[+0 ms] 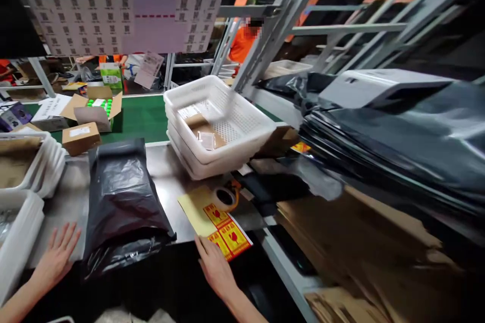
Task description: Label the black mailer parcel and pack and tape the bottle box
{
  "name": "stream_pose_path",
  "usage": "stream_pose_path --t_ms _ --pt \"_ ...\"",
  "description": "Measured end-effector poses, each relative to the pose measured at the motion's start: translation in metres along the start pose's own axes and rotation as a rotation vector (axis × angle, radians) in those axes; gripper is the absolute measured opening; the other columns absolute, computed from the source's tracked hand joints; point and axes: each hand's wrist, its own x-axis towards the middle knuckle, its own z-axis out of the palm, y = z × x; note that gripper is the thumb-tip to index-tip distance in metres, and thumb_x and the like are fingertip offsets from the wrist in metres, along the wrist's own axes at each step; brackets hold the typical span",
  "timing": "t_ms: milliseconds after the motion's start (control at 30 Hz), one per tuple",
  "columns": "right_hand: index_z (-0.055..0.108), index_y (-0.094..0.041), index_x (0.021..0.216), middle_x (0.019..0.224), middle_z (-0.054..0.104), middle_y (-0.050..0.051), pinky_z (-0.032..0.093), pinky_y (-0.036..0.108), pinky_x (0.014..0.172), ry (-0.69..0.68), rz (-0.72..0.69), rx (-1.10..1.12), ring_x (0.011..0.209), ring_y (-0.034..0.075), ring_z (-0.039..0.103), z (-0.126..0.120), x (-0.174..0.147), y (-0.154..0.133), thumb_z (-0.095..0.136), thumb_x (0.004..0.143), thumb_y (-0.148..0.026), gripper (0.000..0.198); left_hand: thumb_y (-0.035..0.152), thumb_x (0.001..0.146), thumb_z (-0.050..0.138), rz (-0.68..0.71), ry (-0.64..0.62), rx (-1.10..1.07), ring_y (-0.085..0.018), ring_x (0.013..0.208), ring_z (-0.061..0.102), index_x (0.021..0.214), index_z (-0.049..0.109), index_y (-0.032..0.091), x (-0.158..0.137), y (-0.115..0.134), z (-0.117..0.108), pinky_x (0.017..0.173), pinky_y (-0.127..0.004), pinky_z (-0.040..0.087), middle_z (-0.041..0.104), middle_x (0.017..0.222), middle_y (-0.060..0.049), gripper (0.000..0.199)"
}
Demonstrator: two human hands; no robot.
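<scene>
resting flat on the counter (166,176), the left hand (56,257) has its fingers spread, holding nothing, just left of a filled black poly bag (121,197). the right hand (215,267) lies open too, fingertips touching a yellow sheet of fragile stickers (215,219), with a tape roll (224,197) on the sheet. stacked white baskets (215,126) sit behind, near a pile of black bags (397,141).
</scene>
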Motion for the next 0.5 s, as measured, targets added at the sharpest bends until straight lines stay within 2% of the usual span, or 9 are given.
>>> stream_pose_path --t_ms 33,67,133,200,233,300,367,433,500 --pt "0.066 -0.031 0.153 0.147 0.075 0.012 0.061 0.052 0.112 -0.034 -0.186 -0.010 0.135 0.033 0.072 0.009 0.042 -0.003 0.050 0.087 -0.006 0.073 0.018 0.088 0.068 0.085 -0.062 0.028 -0.045 0.166 0.035 0.166 0.054 0.025 0.017 0.004 -0.009 0.137 -0.071 0.024 0.042 0.178 -0.016 0.080" --pt "0.057 -0.030 0.162 0.162 0.064 0.009 0.054 0.053 0.123 -0.082 -0.395 0.007 0.149 0.032 0.061 0.017 0.083 -0.009 0.049 0.089 -0.004 0.078 0.014 0.090 0.068 0.189 -0.128 0.030 -0.042 0.166 0.037 0.169 0.049 0.031 0.034 0.009 -0.017 0.137 -0.068 0.025 0.040 0.179 -0.013 0.083" --pt "0.051 -0.033 0.166 0.171 0.054 0.002 0.040 0.053 0.134 -0.210 -0.802 0.100 0.162 0.028 0.046 0.031 0.150 -0.022 0.055 0.095 -0.006 0.076 0.010 0.095 0.065 0.405 -0.246 -0.004 -0.035 0.167 0.037 0.174 0.038 0.038 0.062 0.024 -0.027 0.138 -0.063 0.029 0.036 0.181 -0.008 0.088" --pt "0.067 -0.035 0.151 0.165 0.061 -0.004 0.036 0.050 0.136 -0.323 -1.088 0.188 0.162 0.024 0.045 0.047 0.187 -0.029 0.063 0.098 -0.014 0.057 0.007 0.094 0.067 0.528 -0.324 -0.040 -0.034 0.169 0.032 0.174 0.037 0.036 0.082 0.039 -0.029 0.139 -0.063 0.028 0.034 0.182 -0.008 0.090" --pt "0.078 -0.034 0.135 0.159 0.068 -0.005 0.037 0.050 0.135 -0.369 -1.150 0.203 0.160 0.024 0.048 0.056 0.196 -0.028 0.066 0.098 -0.017 0.043 0.005 0.092 0.069 0.519 -0.343 -0.046 -0.036 0.170 0.029 0.172 0.042 0.034 0.088 0.045 -0.028 0.138 -0.066 0.027 0.034 0.182 -0.010 0.090" --pt "0.087 -0.030 0.100 0.145 0.077 -0.002 0.038 0.053 0.134 -0.450 -1.103 0.194 0.154 0.027 0.057 0.069 0.200 -0.018 0.068 0.094 -0.018 0.023 0.007 0.089 0.075 0.427 -0.365 -0.054 -0.041 0.170 0.025 0.165 0.054 0.029 0.094 0.054 -0.024 0.136 -0.074 0.024 0.036 0.180 -0.015 0.082" --pt "0.085 -0.025 0.080 0.135 0.082 0.005 0.035 0.059 0.134 -0.564 -0.950 0.211 0.151 0.031 0.060 0.074 0.197 -0.006 0.066 0.090 -0.015 0.024 0.022 0.090 0.082 0.367 -0.407 -0.093 -0.046 0.171 0.020 0.159 0.061 0.026 0.097 0.058 -0.026 0.134 -0.080 0.020 0.037 0.179 -0.020 0.072" --pt "0.082 -0.026 0.072 0.120 0.086 0.008 0.031 0.062 0.135 -0.670 -0.835 0.264 0.146 0.032 0.063 0.067 0.198 0.002 0.065 0.087 -0.012 0.026 0.039 0.087 0.087 0.364 -0.457 -0.157 -0.051 0.170 0.017 0.149 0.071 0.026 0.098 0.057 -0.032 0.132 -0.085 0.011 0.039 0.179 -0.020 0.065" --pt "0.082 -0.028 0.075 0.100 0.087 0.006 0.034 0.059 0.133 -0.727 -0.741 0.345 0.130 0.030 0.073 0.050 0.206 0.004 0.066 0.083 -0.012 0.024 0.041 0.086 0.086 0.359 -0.476 -0.249 -0.052 0.169 0.019 0.134 0.081 0.031 0.100 0.051 -0.038 0.131 -0.087 0.004 0.048 0.176 -0.014 0.050"
